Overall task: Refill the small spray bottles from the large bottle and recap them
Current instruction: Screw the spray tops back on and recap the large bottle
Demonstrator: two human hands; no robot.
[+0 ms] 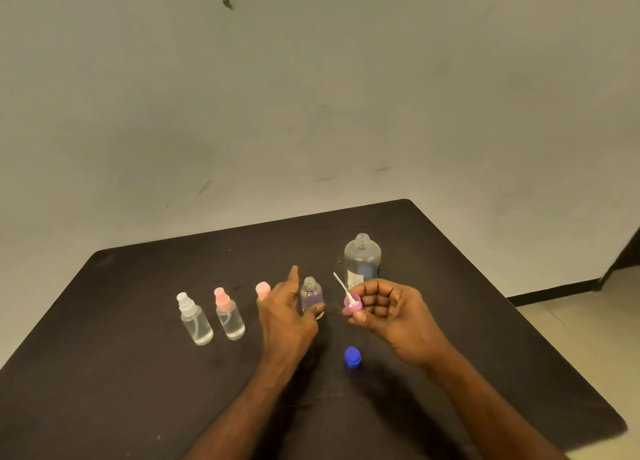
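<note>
Head | right hand [391,316] fingers pinch purple spray cap [353,304] | left hand [289,312] fingers spread

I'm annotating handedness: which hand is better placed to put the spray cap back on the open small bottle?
Right hand: it already grips the pink spray cap beside the open small bottle, which the left hand steadies.

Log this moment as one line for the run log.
step: recapping | right hand: holds purple spray cap | left hand: steadies open small bottle | large bottle: uncapped | blue cap: on table
</note>
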